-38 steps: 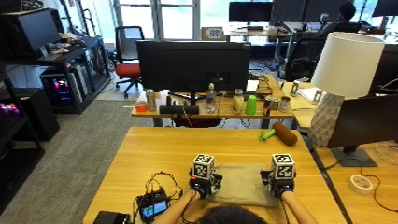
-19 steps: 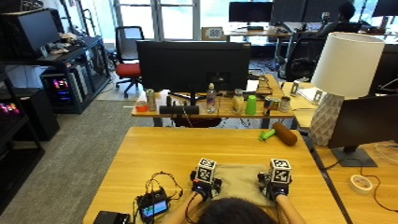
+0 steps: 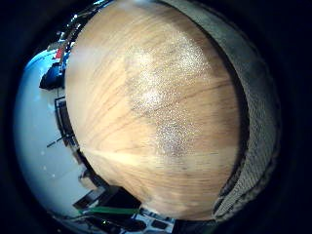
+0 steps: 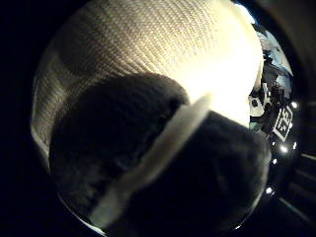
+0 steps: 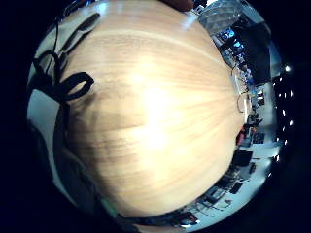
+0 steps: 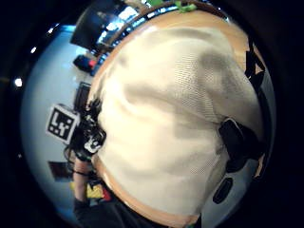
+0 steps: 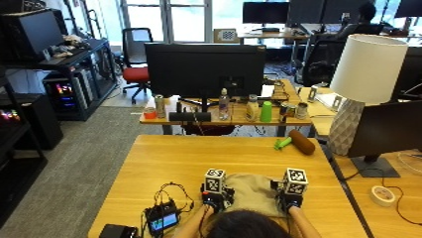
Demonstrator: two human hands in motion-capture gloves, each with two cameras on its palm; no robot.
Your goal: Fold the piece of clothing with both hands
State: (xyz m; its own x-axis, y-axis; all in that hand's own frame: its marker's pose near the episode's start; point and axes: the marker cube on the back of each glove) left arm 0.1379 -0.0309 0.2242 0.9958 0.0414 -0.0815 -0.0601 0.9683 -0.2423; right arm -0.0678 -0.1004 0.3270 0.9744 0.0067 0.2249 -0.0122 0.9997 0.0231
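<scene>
While both hands sit at the sides of the cloth (image 7: 254,191), this looks like mid-fold: setting up or finishing a fold of the near part. Cloth is a beige knit lying on the table (image 7: 171,158) right in front of the person, between the two gloves, already fairly compact.

Left hand (image 7: 214,197) is at the cloth's left edge. Its thumb-side palm view shows dark fingers (image 4: 118,128) pressed together on a pale edge of fabric, so I read it as pinching the cloth.

Right hand (image 7: 290,197) is at the right edge. Its thumb-side view shows cloth spread under the palm and no fingers; can't tell if it's pinching or flat.

Next move, my guess: lift both edges together and carry them across evenly, keeping the corners lined up, then flatten. Risk is one side lagging and skewing the fold.

Green item (image 7: 282,144) and brown roll (image 7: 302,142) sit well away, further up the table.
</scene>
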